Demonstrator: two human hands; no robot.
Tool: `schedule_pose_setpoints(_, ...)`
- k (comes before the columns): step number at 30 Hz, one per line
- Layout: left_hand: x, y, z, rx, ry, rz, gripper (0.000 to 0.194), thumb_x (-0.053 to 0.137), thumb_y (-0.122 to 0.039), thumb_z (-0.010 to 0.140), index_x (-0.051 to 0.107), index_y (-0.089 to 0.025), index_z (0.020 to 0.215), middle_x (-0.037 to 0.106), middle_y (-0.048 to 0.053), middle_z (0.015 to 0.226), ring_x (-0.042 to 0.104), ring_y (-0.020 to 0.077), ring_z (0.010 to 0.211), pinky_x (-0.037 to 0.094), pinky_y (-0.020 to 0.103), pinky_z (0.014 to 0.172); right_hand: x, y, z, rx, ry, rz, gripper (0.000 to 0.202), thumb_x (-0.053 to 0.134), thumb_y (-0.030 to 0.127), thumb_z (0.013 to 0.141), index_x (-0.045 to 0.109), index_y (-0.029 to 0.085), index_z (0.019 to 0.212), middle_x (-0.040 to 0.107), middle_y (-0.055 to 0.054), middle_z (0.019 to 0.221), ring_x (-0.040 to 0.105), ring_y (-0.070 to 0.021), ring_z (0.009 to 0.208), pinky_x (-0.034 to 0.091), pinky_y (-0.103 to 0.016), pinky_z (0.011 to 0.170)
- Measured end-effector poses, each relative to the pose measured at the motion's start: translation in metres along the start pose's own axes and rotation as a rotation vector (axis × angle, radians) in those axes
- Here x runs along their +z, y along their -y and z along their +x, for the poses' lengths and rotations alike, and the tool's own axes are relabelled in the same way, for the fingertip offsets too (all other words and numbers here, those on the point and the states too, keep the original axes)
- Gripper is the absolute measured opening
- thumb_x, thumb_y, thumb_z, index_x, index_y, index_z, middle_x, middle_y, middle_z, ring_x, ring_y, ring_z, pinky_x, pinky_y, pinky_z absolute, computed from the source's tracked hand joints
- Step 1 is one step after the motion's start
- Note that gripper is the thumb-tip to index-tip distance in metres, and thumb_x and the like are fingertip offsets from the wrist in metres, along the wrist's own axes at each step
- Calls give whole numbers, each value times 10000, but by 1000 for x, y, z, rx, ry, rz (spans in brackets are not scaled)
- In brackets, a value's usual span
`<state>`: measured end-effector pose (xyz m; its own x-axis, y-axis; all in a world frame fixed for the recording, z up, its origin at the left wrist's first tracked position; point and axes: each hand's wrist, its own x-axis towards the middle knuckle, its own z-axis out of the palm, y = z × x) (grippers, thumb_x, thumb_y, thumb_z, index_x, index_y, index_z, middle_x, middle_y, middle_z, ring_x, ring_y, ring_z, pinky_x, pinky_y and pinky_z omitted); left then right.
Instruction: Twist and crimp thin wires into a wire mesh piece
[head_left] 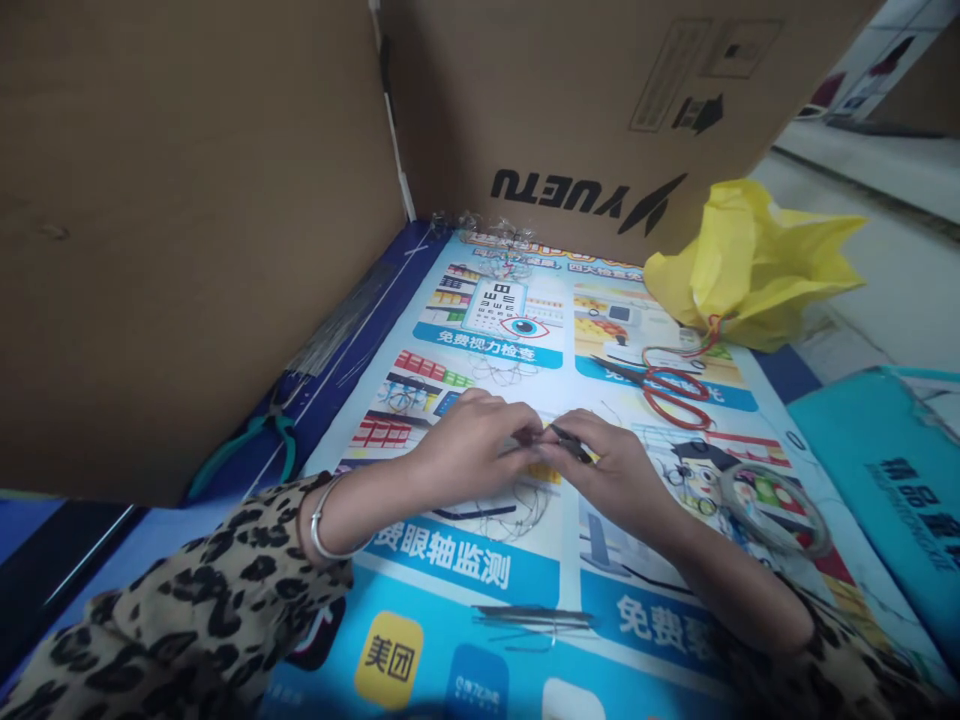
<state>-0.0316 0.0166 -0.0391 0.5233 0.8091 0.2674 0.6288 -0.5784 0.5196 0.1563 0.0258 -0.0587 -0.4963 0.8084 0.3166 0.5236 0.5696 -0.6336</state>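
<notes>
Dim, cool light — cardboard (195,240) in heavy shade, slight softness overall, wide-angle stretch toward the edges.

One head-worn camera looks forward and down; it sits close above the fingers (514,414)

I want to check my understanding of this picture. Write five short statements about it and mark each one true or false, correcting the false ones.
1. The right hand holds a small dark object. True.
2. The bracelet is worn on the right arm. False: it is on the left.
3. The scissors have orange-red handles. True.
4. The teal-handled pliers lie to the right of the scissors. False: they lie well to the left, close to the left cardboard panel.
5. The large lettering on the rear cardboard panel appears upside down. True.
</notes>
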Motion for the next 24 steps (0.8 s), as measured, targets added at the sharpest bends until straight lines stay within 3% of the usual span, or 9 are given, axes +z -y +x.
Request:
schedule_pose_setpoints(8, 2, 5, 13, -6, -17, 59, 120, 536, -160, 775, 637, -187, 834, 685, 13, 779, 604, 157, 732, 426, 293, 708, -2, -4, 1, 153, -50, -27, 115, 554, 285, 777, 616, 200, 821, 636, -19, 771, 579, -153, 732, 443, -277, 663)
schedule_pose_setpoints(14, 3, 9, 11, -145, -73, 23, 125, 516, -145, 758, 638, -171, 757, 663, 12, 731, 582, 132, 683, 425, 238, 617, -3, -3, -6, 240, -57, -97, 153, 540, 314, 775, 622, 189, 804, 646, -25, 746, 590, -167, 697, 445, -287, 632)
schedule_pose_setpoints(18, 4, 12, 10, -203, -121, 8, 111, 501, -135, 749, 605, -158, 716, 628, -3, 676, 550, 107, 616, 390, 212, 549, 3, 6, -21, 146, -45, -119, 160, 557, 269, 765, 619, 204, 898, 661, -31, 809, 585, -170, 733, 438, -289, 649)
schedule_pose_setpoints(21, 5, 14, 8, -209, -124, -8, 103, 500, -132, 746, 595, -158, 717, 619, -5, 677, 545, 107, 622, 399, 213, 564, 10, 13, -32, -24, 141, -149, 400, 507, 101, 725, 565, 246, 1093, 649, -21, 870, 554, -175, 813, 414, -313, 727)
schedule_pose_setpoints(24, 6, 13, 6, -217, -118, 1, 97, 498, -135, 752, 588, -163, 728, 616, -5, 691, 543, 109, 633, 404, 215, 575, 14, 17, -39, -86, 219, -225, 464, 496, 54, 684, 562, 249, 1100, 633, -29, 867, 521, -188, 822, 379, -340, 752)
